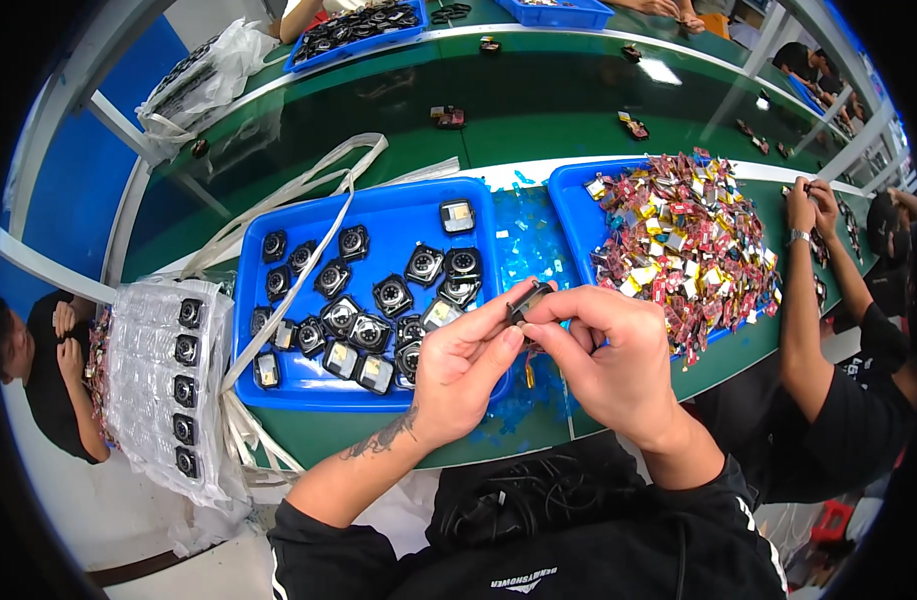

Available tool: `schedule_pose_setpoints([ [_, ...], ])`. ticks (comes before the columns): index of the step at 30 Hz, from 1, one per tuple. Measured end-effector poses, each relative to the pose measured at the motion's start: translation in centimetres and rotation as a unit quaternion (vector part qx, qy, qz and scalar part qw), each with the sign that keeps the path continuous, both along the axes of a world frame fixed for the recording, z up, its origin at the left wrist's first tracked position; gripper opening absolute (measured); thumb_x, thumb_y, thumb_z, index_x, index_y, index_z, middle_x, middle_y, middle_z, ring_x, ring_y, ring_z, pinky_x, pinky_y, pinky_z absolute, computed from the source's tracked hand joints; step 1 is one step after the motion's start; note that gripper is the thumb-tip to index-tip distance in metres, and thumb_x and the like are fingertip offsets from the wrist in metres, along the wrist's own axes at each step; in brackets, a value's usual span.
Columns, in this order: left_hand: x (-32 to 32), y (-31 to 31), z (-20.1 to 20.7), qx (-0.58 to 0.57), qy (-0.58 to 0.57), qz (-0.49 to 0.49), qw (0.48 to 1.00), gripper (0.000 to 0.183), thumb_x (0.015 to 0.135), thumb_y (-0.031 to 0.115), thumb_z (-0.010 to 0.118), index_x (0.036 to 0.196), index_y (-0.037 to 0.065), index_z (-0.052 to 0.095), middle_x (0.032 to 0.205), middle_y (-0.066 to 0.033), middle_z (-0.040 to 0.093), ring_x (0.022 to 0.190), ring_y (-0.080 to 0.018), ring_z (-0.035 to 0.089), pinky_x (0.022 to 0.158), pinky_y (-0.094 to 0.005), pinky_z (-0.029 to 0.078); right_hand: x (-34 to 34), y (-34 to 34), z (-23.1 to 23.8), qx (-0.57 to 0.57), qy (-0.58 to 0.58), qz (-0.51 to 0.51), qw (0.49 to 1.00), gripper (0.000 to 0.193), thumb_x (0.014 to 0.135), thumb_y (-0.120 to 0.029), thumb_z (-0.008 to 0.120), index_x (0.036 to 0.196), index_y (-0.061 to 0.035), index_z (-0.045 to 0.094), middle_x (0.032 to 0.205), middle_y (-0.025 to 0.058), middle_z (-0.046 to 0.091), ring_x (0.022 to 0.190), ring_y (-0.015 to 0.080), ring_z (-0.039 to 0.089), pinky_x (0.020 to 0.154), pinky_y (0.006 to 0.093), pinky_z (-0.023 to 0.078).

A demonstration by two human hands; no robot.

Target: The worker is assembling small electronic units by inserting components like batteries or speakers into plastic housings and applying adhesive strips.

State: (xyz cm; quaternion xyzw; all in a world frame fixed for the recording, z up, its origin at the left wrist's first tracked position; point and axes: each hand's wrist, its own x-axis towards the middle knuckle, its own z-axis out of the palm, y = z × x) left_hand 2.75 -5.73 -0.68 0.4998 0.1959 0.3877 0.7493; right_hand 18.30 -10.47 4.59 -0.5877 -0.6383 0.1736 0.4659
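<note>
The room is a workshop, with a green table (323,424) along the person's front and a dark green belt (308,118) behind it, on which a few small parts lie well apart. On the table, the left blue tray (318,212) holds many black cases (391,296), spread loosely, some with the round side up and some with a pale inner side up. The right blue tray (570,188) is filled over its rim with a heap of small parts (678,250), red, yellow, white and silver, and some of them lie outside it. Between these two trays there are scattered blue scraps (528,232). A white strap (318,272) passes across the left tray, and beside it stands a pale plastic tray (148,375) with a column of cases. The left hand (458,375) and the right hand (608,345) both grip one small dark piece (524,300) by the fingertips. This piece is between the hands, above the scraps, near the right edge of the left tray.
</note>
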Motion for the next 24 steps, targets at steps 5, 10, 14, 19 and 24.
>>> schedule_pose_setpoints([
  [5,0.1,-0.2,-0.5,0.013,0.013,0.001,1.0,0.044,0.099,0.003,0.049,0.14,-0.009,0.04,0.134,-0.016,0.055,0.119,-0.0167,0.054,0.103,-0.0297,0.043,0.6,-0.1,0.3,-0.05,0.013,0.002,0.999,0.009,0.076,0.0,0.073,0.082,-0.0015,0.067,0.07,0.0083,0.066,0.045,0.0126,0.05,0.043,0.0278,0.038],
  [10,0.2,-0.5,-1.0,0.024,0.016,0.015,0.999,0.043,0.099,0.004,0.049,0.14,-0.009,0.041,0.134,-0.0152,0.055,0.12,-0.0162,0.053,0.102,-0.0293,0.044,0.7,0.2,-0.1,-0.046,0.021,0.009,0.999,0.01,0.074,-0.003,0.075,0.077,-0.002,0.065,0.063,0.0064,0.063,0.042,0.0125,0.047,0.041,0.028,0.035],
  [14,0.2,-0.3,-0.8,0.049,0.023,0.008,0.998,0.042,0.1,0.005,0.047,0.138,-0.01,0.041,0.133,-0.0161,0.055,0.117,-0.0162,0.055,0.099,-0.0293,0.045,0.9,0.3,-0.5,-0.029,0.005,-0.005,1.0,0.022,0.072,-0.005,0.077,0.07,-0.0038,0.055,0.054,0.0042,0.053,0.041,0.0148,0.046,0.041,0.0299,0.036],
  [19,0.6,-0.8,-0.9,0.031,0.027,0.04,0.998,0.041,0.101,0.006,0.047,0.138,-0.01,0.042,0.13,-0.0162,0.057,0.114,-0.0165,0.057,0.098,-0.0309,0.048,1.1,0.8,-1.0,0.004,-0.01,-0.021,1.0,0.031,0.069,-0.006,0.08,0.068,-0.0047,0.049,0.053,0.0041,0.047,0.044,0.0162,0.047,0.042,0.031,0.037],
  [24,0.6,-0.5,-0.9,0.043,0.047,0.033,0.997,0.045,0.101,0.007,0.046,0.14,-0.012,0.035,0.132,-0.017,0.053,0.116,-0.0205,0.057,0.1,-0.0352,0.048,0.8,1.0,-1.1,-0.041,0.062,-0.013,0.997,0.035,0.069,-0.005,0.081,0.065,-0.0072,0.046,0.058,-0.0019,0.042,0.052,0.0042,0.038,0.046,0.0229,0.029],
])
